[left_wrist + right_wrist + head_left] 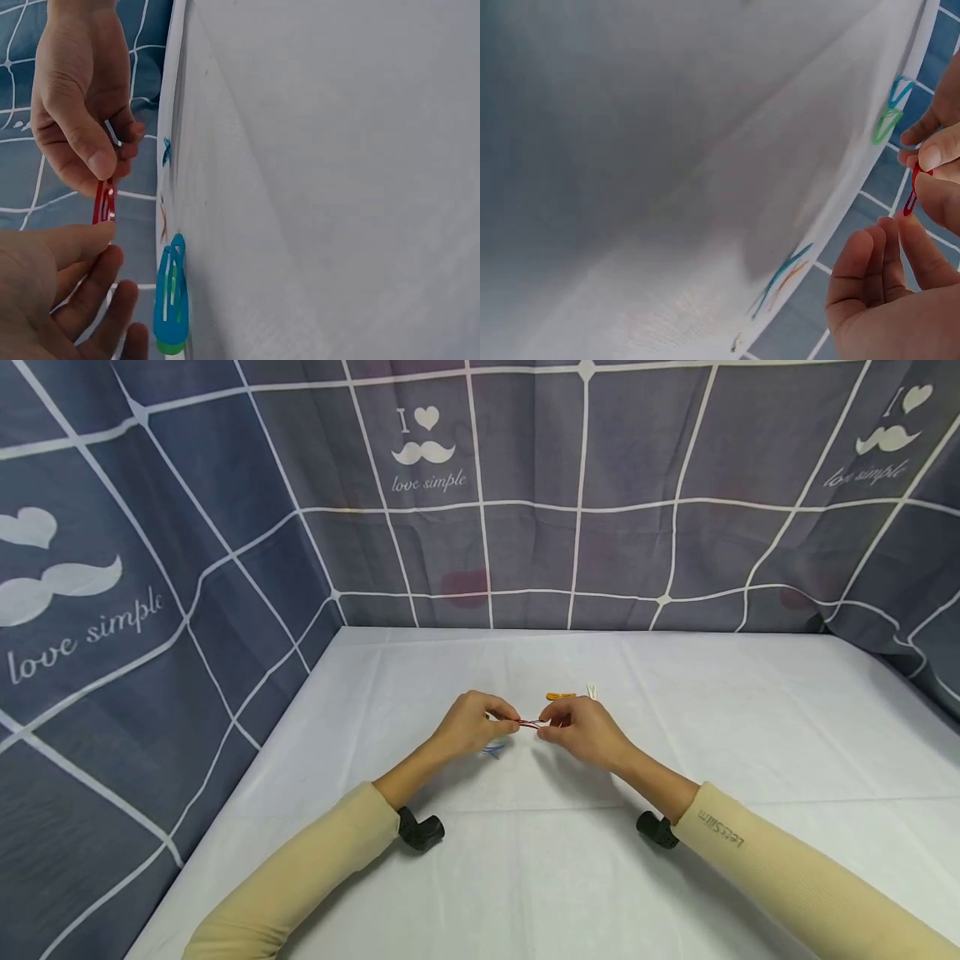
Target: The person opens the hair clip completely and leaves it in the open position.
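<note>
A small red snap hair clip (529,723) is stretched between the two hands above the white table. My left hand (474,724) pinches one end of it between thumb and forefinger. At the other end, the right hand (585,732) grips it with thumb and fingertips. The left wrist view shows the clip (105,201) side-on, its narrow slot visible. Below the left hand lie a blue snap clip (172,300) and, partly hidden under it, a green one (171,348). Both also appear in the right wrist view, the green clip (887,126) beside the blue clip (901,90).
An orange clip-like piece (561,696) and a thin white piece (592,692) lie just beyond the right hand. White cloth covers the table (480,877). A dark grid-patterned curtain (525,552) hangs along the back and left.
</note>
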The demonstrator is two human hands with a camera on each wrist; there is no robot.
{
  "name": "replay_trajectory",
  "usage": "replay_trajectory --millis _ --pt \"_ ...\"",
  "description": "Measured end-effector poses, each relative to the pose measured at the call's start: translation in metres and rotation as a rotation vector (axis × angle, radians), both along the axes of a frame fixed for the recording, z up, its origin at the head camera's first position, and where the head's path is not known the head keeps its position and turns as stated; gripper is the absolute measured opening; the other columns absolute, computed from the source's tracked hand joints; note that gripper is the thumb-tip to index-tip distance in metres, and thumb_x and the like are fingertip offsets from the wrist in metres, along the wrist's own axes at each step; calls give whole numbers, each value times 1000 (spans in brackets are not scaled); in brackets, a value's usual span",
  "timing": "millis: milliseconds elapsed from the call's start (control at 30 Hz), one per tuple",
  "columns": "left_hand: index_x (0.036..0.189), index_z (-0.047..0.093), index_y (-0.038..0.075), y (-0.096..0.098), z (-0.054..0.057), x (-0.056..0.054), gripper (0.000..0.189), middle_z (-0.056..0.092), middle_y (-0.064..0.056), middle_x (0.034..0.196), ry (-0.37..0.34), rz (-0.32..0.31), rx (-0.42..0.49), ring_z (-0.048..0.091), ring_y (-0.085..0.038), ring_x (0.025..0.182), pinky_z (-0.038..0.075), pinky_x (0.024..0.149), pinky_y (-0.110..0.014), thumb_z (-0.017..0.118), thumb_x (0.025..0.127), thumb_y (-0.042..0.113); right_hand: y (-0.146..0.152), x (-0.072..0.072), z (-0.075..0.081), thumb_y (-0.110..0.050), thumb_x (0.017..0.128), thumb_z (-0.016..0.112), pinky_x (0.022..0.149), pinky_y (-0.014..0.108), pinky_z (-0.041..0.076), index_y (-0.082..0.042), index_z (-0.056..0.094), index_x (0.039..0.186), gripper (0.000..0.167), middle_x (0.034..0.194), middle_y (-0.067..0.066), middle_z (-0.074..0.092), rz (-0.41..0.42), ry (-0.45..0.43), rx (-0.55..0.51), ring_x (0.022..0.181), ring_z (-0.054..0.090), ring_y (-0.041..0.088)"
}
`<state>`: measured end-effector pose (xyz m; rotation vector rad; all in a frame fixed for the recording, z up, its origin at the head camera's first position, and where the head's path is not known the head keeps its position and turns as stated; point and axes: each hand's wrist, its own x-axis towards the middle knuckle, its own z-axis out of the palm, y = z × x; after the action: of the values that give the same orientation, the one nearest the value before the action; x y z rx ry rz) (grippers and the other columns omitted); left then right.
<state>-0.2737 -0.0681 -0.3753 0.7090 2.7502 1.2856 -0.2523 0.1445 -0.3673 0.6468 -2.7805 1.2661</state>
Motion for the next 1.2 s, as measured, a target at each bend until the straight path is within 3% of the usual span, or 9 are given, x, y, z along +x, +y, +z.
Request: replay_trajectory --millis 67,133,267,367,400,733,1200 --pt "90 79 8 -1 -2 -2 5 72 2 83 -18 -8 -7 61 -12 79 46 65 -25 76 86 11 -1 -3 -2 -6 84 74 71 32 46 0 74 97 14 88 7 68 -1 -21 4 115 59 31" --pt "90 79 8 -2 -3 -3 5 72 2 83 -36 -14 -20 61 -12 78 46 65 -25 75 86 10 -1 -5 -4 -6 84 74 72 33 46 0 74 96 14 90 8 68 2 -24 8 118 57 32" --pt "90 78 9 -1 -5 -5 4 72 4 84 -64 -16 -60 61 -11 78 46 68 -26 75 87 10 -1 -6 -6 -7 84 74 68 33 46 1 74 96 14 91 11 69 9 -36 30 96 64 27" --pt "89 78 10 1 -8 -6 4 71 5 83 -62 -18 -93 61 -10 78 47 71 -27 75 87 10 -1 -7 -9 -7 84 73 62 32 44 1 74 96 14 82 7 66 15 -51 53 69 56 17" --pt "90 78 10 1 -8 -6 4 71 5 82 -62 -21 -99 60 -10 78 47 71 -27 75 87 10 -1 -7 -9 -7 84 74 61 32 44 1 73 96 14 75 4 63 16 -60 62 66 54 16" --pt "90 79 10 3 -12 -7 4 71 5 82 -58 -21 -119 60 -10 78 47 73 -27 76 87 10 -1 -7 -12 -6 84 73 60 30 42 -1 74 94 10 70 0 61 17 -74 108 64 50 15" --pt "92 79 9 4 -14 -9 6 72 4 88 -27 -21 -159 60 -11 84 47 79 -30 76 87 10 -4 -12 -17 -7 86 72 61 30 42 1 73 101 16 74 2 61 -10 -51 178 65 51 15"
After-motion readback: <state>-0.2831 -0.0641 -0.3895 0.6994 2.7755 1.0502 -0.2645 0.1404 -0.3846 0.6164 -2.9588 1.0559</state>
